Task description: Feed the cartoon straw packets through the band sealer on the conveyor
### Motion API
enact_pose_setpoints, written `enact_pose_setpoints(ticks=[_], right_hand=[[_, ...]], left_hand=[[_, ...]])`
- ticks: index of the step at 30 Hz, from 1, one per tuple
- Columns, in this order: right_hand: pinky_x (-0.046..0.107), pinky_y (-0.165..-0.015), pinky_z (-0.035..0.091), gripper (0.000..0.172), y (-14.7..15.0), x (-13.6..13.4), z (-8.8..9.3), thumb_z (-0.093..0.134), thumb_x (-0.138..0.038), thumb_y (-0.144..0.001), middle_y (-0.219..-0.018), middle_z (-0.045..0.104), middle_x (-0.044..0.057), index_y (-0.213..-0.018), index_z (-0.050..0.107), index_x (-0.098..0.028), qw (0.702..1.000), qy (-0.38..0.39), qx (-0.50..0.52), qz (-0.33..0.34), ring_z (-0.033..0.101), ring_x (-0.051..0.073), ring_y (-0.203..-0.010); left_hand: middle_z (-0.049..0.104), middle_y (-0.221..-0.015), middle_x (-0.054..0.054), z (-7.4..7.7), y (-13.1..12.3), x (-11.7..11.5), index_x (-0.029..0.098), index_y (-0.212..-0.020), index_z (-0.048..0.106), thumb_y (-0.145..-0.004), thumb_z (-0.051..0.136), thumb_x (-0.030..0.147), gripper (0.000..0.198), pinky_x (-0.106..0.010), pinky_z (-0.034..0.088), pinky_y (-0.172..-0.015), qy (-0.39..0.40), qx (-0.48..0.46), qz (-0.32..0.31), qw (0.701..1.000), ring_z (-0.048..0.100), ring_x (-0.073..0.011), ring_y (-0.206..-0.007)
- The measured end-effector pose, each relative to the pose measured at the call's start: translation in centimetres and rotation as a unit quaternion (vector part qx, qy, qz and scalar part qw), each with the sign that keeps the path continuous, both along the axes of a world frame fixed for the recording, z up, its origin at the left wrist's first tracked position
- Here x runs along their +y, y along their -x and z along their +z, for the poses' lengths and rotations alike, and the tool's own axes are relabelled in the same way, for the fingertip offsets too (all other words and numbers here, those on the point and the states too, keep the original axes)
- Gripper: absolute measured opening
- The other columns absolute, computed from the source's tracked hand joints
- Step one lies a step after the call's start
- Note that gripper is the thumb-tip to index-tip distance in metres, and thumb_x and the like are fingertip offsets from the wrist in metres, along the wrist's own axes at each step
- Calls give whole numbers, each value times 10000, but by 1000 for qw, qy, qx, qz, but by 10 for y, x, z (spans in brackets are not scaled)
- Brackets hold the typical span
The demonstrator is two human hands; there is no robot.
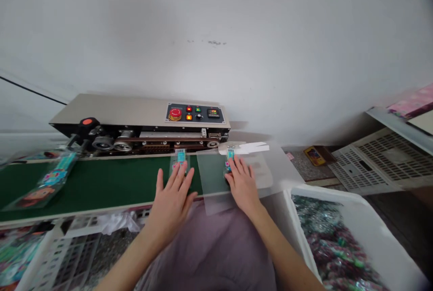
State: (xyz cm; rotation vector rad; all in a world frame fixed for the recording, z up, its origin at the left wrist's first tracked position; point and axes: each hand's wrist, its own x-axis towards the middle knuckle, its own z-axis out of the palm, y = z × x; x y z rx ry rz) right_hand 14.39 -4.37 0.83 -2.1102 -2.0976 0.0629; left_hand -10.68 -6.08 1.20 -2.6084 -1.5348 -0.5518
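- Packet (181, 155) with a teal label lies on the green belt (111, 182), top edge near the machine (135, 110); the left hand (173, 195) spreads over its lower part.
- Well apart from it, the right hand (244, 186) spreads over a second packet (230, 152) above a clear sheet (213, 191); how hard either presses, I can't tell.
- Uneven pressure could skew the first packet, its edge meeting the machine crooked.
- Fingertips straying upward could catch the wheel (213, 145).
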Motion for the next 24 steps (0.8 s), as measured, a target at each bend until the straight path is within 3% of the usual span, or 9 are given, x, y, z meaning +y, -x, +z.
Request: enact_pose_setpoints(ticks=[4, 8, 12, 18, 24], right_hand=[[600, -1196, 226, 515, 13, -3, 0, 338, -335, -1047, -1638, 324, 66, -1549, 389, -234, 1000, 9, -8, 25, 283, 299, -1507], [618, -1184, 230, 512, 21, -1, 5, 337, -326, -1045, -1643, 316, 59, -1551, 381, -265, 999, 18, -15, 27, 285, 302, -1505], [617, -1186, 232, 512, 27, 0, 8, 341, -332, -1047, -1648, 307, 50, -1553, 374, -266, 999, 27, -17, 33, 271, 304, -1511], [644, -1180, 231, 506, 41, 2, 9, 347, -335, -1051, -1648, 303, 40, -1550, 381, -257, 999, 31, -12, 42, 246, 325, -1519], [620, -1192, 240, 529, 78, 7, 15, 388, -454, -1043, -1643, 322, 34, -1542, 403, -279, 995, 23, 37, 90, 250, 334, -1518]], left_hand=[[415, -1585, -149, -9, 27, -52, 190, -1515, 414, -1008, 414, 271, 514, -608, 99, -1245, -39, -20, -54, 998, 362, -286, -1487], [471, -1545, -158, -28, 53, -81, 220, -1537, 379, -967, 460, 237, 576, -614, 157, -1235, -44, -39, -64, 996, 422, -299, -1451], [452, -1559, -145, -38, 72, -88, 265, -1559, 340, -962, 452, 225, 608, -645, 200, -1215, -32, -61, -36, 997, 436, -307, -1439], [469, -1546, -146, -29, 75, -88, 245, -1544, 372, -954, 468, 220, 599, -680, 229, -1194, -21, -70, -35, 997, 453, -324, -1425], [502, -1524, -137, -26, 76, -95, 260, -1504, 431, -958, 472, 227, 549, -654, 235, -1207, -17, -85, -23, 996, 483, -308, -1406]])
